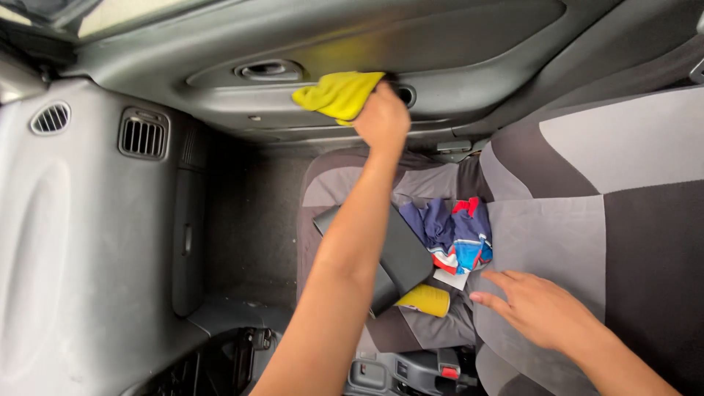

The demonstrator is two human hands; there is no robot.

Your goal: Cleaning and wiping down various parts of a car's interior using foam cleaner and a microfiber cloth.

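I see the yellow cloth, soft and crumpled, pressed flat against the grey door panel just beside the recessed door handle. Its right edge is bunched and hidden; the rest fans out leftward in loose folds.

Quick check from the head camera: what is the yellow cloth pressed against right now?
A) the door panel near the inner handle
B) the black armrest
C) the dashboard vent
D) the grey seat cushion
A: the left hand presses the yellow cloth against the grey door panel, just right of the inner handle; the right hand rests apart on the seat.
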